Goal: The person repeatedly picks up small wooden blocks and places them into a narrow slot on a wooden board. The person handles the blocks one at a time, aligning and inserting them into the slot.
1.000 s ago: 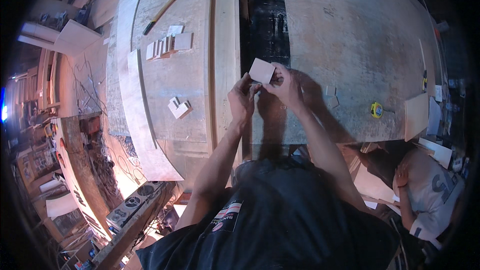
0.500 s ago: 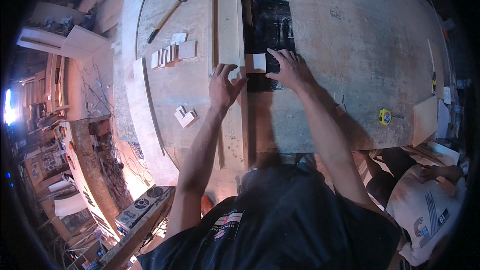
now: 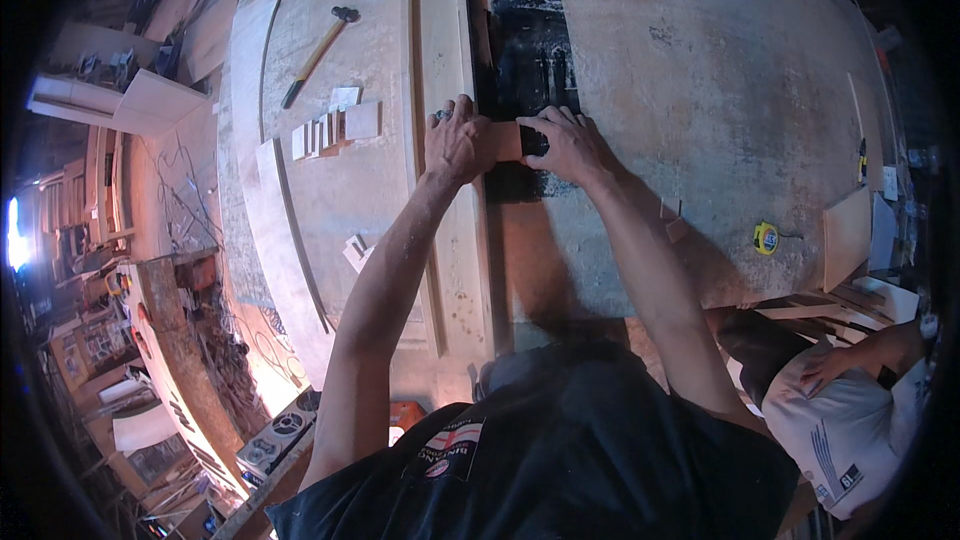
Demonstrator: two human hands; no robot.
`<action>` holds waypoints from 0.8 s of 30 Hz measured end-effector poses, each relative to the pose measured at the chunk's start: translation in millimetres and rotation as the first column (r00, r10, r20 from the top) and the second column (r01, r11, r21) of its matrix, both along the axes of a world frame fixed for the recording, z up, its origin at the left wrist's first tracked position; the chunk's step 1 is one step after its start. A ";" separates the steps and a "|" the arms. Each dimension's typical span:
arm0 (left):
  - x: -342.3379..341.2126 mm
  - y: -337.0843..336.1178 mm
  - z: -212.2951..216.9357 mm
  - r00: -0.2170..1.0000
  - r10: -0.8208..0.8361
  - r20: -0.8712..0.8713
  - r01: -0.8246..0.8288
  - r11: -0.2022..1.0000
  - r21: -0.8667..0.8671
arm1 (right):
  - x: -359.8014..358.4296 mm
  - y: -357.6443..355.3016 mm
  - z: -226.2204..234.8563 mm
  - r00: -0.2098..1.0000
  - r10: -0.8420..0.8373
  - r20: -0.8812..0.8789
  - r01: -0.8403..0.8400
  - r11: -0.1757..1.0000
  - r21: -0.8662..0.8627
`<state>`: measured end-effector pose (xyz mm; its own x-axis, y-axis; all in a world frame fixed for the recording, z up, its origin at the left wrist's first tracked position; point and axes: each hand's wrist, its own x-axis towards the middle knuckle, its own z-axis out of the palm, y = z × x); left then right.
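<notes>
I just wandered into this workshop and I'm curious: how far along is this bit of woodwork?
Done: a row of cut wood pieces lies ready by the hammer. In hand: the left hand and right hand press a small wood block against the long board, over the black strip. Left: the cut pieces lie untouched.

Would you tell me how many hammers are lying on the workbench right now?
1. The hammer lies at the far left of the workbench, beyond the row of small wood blocks, well clear of both hands. Others may sit hidden in the dim clutter along the edges.
</notes>
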<state>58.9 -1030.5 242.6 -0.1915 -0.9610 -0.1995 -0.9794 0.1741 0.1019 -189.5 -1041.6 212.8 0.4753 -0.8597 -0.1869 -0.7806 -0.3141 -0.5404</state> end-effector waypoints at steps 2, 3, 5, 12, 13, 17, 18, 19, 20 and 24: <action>-1.3 -3.7 1.4 1.000 0.000 0.031 -0.001 1.000 0.022 | 0.5 -5.9 -2.4 1.000 0.022 -0.006 -0.022 1.000 0.007; -3.2 -5.3 2.3 0.998 -0.002 0.061 0.000 1.000 0.020 | 0.8 -9.0 -3.7 1.000 0.022 0.005 -0.022 1.000 0.008; -4.9 -11.8 6.0 0.995 0.001 0.100 -0.003 1.000 0.029 | 2.4 -15.1 -6.4 0.999 0.026 0.028 -0.026 1.000 0.009; 0.3 -43.1 17.7 0.999 -0.005 0.053 0.007 0.999 -0.043 | 7.6 -50.3 -18.7 0.998 0.000 0.060 0.002 0.999 -0.033; -0.9 -50.4 16.7 0.998 0.003 0.057 0.000 0.998 -0.058 | 8.8 -55.9 -21.1 0.994 -0.010 0.108 0.020 0.996 -0.092; -1.4 -77.7 14.4 0.988 0.065 0.141 -0.071 0.997 0.034 | 10.6 -76.8 -27.2 0.991 -0.018 0.133 0.036 0.991 -0.131; -0.1 -80.5 14.9 0.993 0.056 0.107 -0.062 0.997 0.051 | 11.3 -80.9 -27.1 0.987 -0.006 0.161 0.030 0.989 -0.144; -0.6 -84.7 14.9 0.992 0.061 0.110 -0.066 0.997 0.038 | 11.9 -85.0 -26.4 0.987 -0.010 0.158 0.033 0.989 -0.144; -0.5 -89.3 15.5 0.991 0.068 0.113 -0.071 0.997 0.023 | 12.3 -88.4 -24.8 0.991 -0.021 0.134 0.038 0.991 -0.128; 0.9 -102.0 16.8 0.992 0.072 0.107 -0.074 0.997 0.020 | 11.7 -99.0 -14.3 0.995 -0.019 0.093 0.031 0.991 -0.128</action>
<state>59.8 -1132.4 259.4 -0.0975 -0.9663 -0.2382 -0.9950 0.1004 0.0003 -177.8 -1140.6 198.5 0.4631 -0.8858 -0.0305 -0.7381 -0.3664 -0.5665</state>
